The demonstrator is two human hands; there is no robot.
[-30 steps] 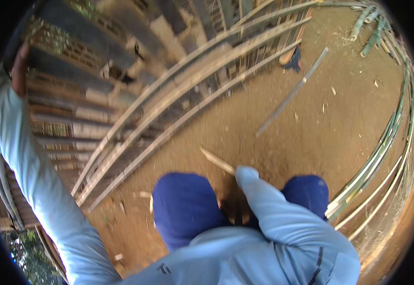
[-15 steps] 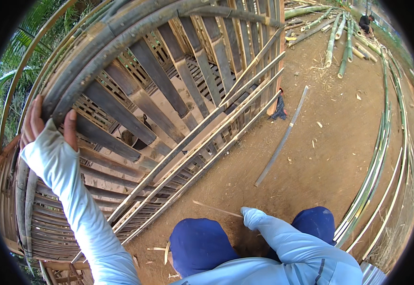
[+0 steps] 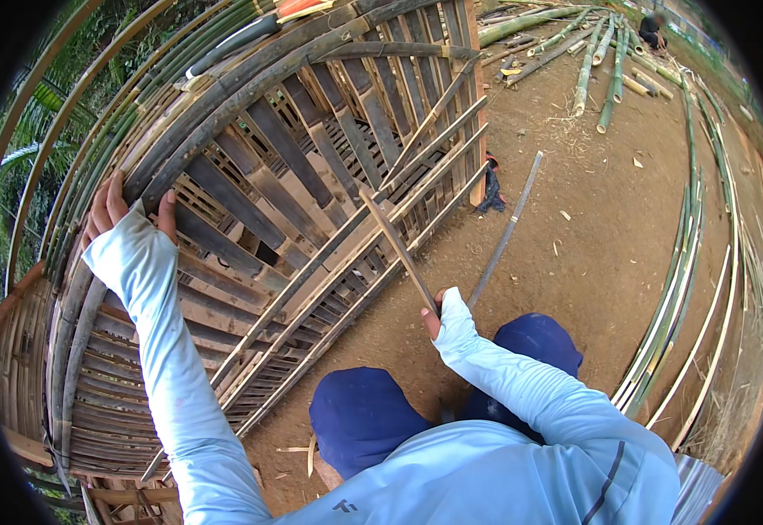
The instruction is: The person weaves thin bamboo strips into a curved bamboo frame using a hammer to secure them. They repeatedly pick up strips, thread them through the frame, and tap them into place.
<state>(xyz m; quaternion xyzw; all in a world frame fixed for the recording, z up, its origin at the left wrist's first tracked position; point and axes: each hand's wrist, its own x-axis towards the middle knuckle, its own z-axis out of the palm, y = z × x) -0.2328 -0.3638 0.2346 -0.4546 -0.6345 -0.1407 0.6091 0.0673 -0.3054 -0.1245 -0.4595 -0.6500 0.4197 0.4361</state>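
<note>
Against the bamboo frame (image 3: 311, 175), left hand (image 3: 123, 210) grips a slat; right hand (image 3: 434, 317) seemingly clutches a blade (image 3: 397, 245).

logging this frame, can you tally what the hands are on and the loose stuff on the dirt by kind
woven bamboo panel, left hand gripping its edge: 1
thin bamboo strip in the right hand: 1
long grey slat on the dirt: 1
dark cloth by the panel's corner: 1
total: 4
</note>
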